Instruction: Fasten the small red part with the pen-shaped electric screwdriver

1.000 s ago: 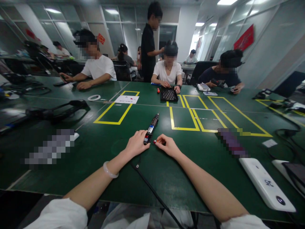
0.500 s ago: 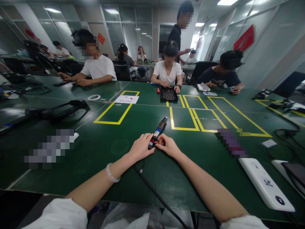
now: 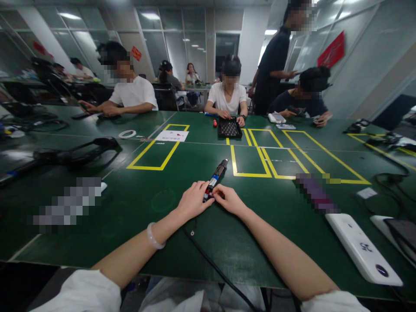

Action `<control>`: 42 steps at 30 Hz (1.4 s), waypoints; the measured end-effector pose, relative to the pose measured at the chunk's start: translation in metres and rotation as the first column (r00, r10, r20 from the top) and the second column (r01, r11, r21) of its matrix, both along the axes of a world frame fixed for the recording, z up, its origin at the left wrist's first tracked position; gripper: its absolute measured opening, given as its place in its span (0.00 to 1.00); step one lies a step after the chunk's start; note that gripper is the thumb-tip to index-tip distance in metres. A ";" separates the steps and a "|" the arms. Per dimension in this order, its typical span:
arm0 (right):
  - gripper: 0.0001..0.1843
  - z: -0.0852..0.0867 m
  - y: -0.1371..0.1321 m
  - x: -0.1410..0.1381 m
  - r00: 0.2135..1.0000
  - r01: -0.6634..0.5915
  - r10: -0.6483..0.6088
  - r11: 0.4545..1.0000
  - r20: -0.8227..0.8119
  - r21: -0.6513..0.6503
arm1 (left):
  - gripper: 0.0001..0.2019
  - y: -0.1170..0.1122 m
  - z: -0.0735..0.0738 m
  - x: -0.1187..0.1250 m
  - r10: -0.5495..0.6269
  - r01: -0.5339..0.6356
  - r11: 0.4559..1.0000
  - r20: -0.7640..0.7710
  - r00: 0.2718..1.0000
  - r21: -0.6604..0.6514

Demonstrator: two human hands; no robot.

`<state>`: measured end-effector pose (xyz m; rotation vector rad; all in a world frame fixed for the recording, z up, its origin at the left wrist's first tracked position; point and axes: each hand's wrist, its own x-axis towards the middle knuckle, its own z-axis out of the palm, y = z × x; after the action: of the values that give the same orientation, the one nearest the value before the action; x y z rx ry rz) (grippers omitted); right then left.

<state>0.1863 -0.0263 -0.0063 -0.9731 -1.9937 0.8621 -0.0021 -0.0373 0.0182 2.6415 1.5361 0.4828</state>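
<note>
Since a second ago my right hand (image 3: pixel 228 200) has closed in to pinch the near end of the tool (image 3: pixel 215 178), which my left hand (image 3: pixel 194 203) clasps too, at the middle of the tabletop (image 3: pixel 247 234), its long axis pointing away from both grips toward the far right corner.

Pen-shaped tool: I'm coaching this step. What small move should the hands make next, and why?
Probably, with the right hand, press straight into the near end of the pen-shaped tool: the left hand grips that end and the right fingertips touch it there.
</note>
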 end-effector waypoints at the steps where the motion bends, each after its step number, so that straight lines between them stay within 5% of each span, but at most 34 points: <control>1: 0.04 0.000 0.000 0.000 1.000 0.000 0.000 1.000 0.005 0.008 | 0.26 0.001 -0.001 0.001 0.011 -0.011 1.000 -0.006 1.000 0.005; 16: 0.06 -0.006 0.001 0.006 0.999 0.043 -0.043 0.999 0.031 0.009 | 0.28 0.016 0.002 -0.019 0.053 -0.045 0.997 -0.112 0.992 0.068; 22: 0.06 -0.008 0.003 0.007 0.999 0.031 -0.031 0.999 0.025 0.012 | 0.30 0.046 0.006 -0.068 0.252 -0.253 0.967 -0.178 0.951 0.020; 28: 0.05 -0.007 0.003 0.007 0.998 0.042 -0.042 0.999 0.046 0.019 | 0.32 0.074 0.003 -0.138 0.469 -0.482 0.876 -0.177 0.865 -0.031; 35: 0.04 -0.008 0.003 0.006 0.997 0.043 -0.045 0.998 0.058 0.034 | 0.33 0.096 -0.004 -0.209 0.589 -0.598 0.801 -0.150 0.794 -0.019; 42: 0.04 -0.007 0.003 0.006 0.996 0.049 -0.051 0.998 0.075 0.031 | 0.32 0.096 -0.003 -0.230 0.678 -0.688 0.725 -0.211 0.704 0.035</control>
<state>0.1919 -0.0238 -0.0130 -1.0489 -2.0308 0.7771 -0.2319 0.0591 0.0157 2.0356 2.5630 0.1699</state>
